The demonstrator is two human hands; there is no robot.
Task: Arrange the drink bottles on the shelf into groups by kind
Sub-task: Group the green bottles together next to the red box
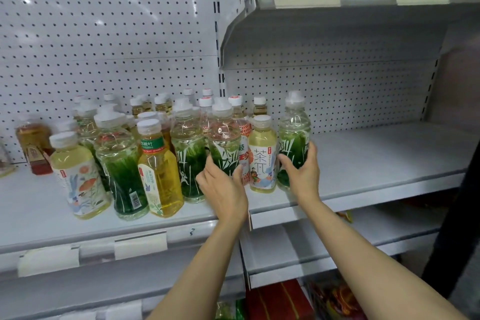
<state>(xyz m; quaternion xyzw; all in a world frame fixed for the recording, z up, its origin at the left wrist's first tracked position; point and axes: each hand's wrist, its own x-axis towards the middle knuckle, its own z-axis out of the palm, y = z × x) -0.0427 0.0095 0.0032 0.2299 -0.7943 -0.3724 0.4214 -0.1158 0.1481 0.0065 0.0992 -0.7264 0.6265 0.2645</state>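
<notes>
My left hand [223,189] gripped a green bottle [224,138] low on its label, thumb on one side and fingers curled round the other, near the front edge of the shelf [376,163]. My right hand [301,167] wrapped round a second green bottle [294,132], which stood upright at the right end of the row, with bare shelf stretching away to its right. Between my two bottles stood a tea bottle [262,153] with a pale yellow drink and a white label, just beside each of them.

To the left of my left hand the bottles were mixed. Another green bottle [188,153] stood just beside my fingers, then a yellow bottle [158,169] with a green band, then one more green one [122,163], and a flower-label bottle [78,176] nearest the front left. More white-capped bottles crowded behind them toward the pegboard [104,34]. An amber bottle [33,143] stood apart at the far left, toward the back.
</notes>
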